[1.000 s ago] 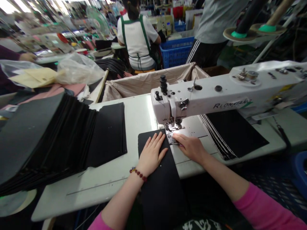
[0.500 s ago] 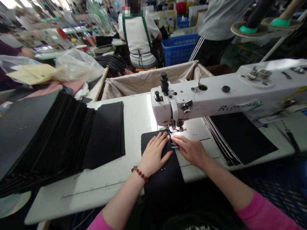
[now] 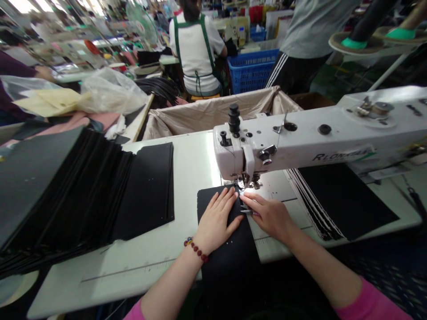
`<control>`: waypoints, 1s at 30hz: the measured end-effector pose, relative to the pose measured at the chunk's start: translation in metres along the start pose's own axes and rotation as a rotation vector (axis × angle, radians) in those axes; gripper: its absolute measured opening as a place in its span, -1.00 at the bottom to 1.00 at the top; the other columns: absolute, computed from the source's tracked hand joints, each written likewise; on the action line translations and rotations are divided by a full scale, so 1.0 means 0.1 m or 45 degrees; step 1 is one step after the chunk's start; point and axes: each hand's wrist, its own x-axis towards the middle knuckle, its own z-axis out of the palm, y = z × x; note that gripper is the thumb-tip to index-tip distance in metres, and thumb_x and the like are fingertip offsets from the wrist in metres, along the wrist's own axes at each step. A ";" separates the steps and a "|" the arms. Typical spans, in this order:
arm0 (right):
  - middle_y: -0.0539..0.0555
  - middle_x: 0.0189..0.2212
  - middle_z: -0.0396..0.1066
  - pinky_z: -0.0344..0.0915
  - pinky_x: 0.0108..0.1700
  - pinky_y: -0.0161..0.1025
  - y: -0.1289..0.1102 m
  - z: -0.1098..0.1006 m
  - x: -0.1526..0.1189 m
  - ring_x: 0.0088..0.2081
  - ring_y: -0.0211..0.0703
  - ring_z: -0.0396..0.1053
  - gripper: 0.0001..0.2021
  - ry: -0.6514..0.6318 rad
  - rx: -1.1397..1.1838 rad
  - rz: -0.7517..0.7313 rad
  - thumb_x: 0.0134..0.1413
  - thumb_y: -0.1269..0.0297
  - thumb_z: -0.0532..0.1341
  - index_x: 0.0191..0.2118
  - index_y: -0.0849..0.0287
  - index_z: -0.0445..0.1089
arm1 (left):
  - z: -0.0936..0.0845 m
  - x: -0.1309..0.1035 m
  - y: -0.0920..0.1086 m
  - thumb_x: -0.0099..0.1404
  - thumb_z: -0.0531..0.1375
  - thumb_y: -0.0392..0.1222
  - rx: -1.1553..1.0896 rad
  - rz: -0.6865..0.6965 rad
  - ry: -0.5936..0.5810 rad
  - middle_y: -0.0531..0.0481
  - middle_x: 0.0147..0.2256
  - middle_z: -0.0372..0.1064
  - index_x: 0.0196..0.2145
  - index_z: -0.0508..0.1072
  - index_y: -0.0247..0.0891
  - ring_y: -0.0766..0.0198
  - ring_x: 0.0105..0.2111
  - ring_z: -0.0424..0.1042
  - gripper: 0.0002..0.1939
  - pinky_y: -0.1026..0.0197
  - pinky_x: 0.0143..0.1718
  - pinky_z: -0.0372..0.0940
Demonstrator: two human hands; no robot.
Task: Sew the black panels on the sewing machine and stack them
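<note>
A black panel (image 3: pixel 230 262) lies under the needle area of a white sewing machine (image 3: pixel 287 138) and hangs over the table's front edge. My left hand (image 3: pixel 216 220) rests flat on the panel, fingers stretched toward the presser foot (image 3: pixel 245 181), a beaded bracelet at the wrist. Beside the panel's right edge, my right hand (image 3: pixel 270 218) has its fingers curled around small metal snips (image 3: pixel 247 210), whose blades point left. Its index fingertip is at the panel's edge, near the foot.
Stacked black panels (image 3: pixel 143 191) fill the table's left side. More panels with pale edges (image 3: pixel 347 200) lie right, beneath the machine arm. Behind the table is a cloth-lined bin (image 3: pixel 200 118). A seated person (image 3: pixel 196 53) and a standing person (image 3: pixel 307 40) are beyond.
The view has shifted slightly, so the machine appears a little farther right and lower. Both hands keep nearly the same places by the presser foot.
</note>
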 end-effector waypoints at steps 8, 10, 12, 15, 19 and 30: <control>0.00 0.26 0.19 0.38 -0.09 -0.15 0.00 0.00 0.01 -0.04 -0.07 0.43 -0.46 0.000 0.009 -0.006 0.20 0.36 0.08 0.29 -0.03 0.13 | 0.01 0.01 0.05 0.41 0.04 0.01 0.032 -0.042 0.029 -0.10 0.34 -0.08 0.31 0.05 -0.22 0.10 0.35 -0.14 -0.41 -0.10 0.34 -0.11; 0.01 0.26 0.19 0.37 -0.08 -0.16 0.00 -0.01 0.01 -0.04 -0.08 0.43 -0.46 -0.006 0.011 -0.002 0.19 0.36 0.09 0.29 -0.03 0.12 | 0.01 0.01 0.04 0.40 0.05 0.01 0.024 -0.031 0.028 -0.10 0.34 -0.07 0.31 0.05 -0.22 0.10 0.35 -0.13 -0.40 -0.10 0.33 -0.10; 0.01 0.26 0.19 0.37 -0.07 -0.17 -0.01 -0.01 0.01 -0.03 -0.08 0.42 -0.45 -0.010 0.014 0.002 0.18 0.37 0.09 0.29 -0.02 0.13 | 0.00 0.02 0.02 0.40 0.06 0.01 0.010 -0.008 0.027 -0.10 0.34 -0.05 0.31 0.04 -0.21 0.10 0.35 -0.11 -0.39 -0.10 0.33 -0.09; 0.01 0.26 0.19 0.36 -0.05 -0.17 -0.01 -0.01 0.01 -0.02 -0.08 0.42 -0.46 -0.011 0.022 0.001 0.19 0.37 0.09 0.28 -0.01 0.13 | -0.01 0.02 0.01 0.40 0.06 0.00 -0.004 0.011 0.026 -0.11 0.33 -0.04 0.31 0.03 -0.21 0.10 0.34 -0.09 -0.39 -0.09 0.33 -0.08; 0.01 0.26 0.19 0.36 -0.05 -0.16 -0.01 0.00 0.01 -0.03 -0.09 0.42 -0.46 -0.013 0.021 0.001 0.20 0.35 0.09 0.29 -0.02 0.13 | -0.01 0.02 0.00 0.39 0.07 0.00 -0.009 0.004 0.025 -0.11 0.33 -0.04 0.31 0.04 -0.22 0.10 0.34 -0.10 -0.39 -0.08 0.33 -0.09; 0.03 0.25 0.20 0.37 -0.06 -0.18 -0.01 -0.02 0.02 -0.01 -0.09 0.41 -0.46 -0.005 0.003 0.002 0.19 0.38 0.09 0.29 -0.01 0.13 | 0.00 0.04 -0.02 0.38 0.08 -0.01 -0.048 0.014 0.048 -0.12 0.32 0.00 0.29 0.08 -0.20 0.10 0.33 -0.06 -0.41 -0.08 0.33 -0.09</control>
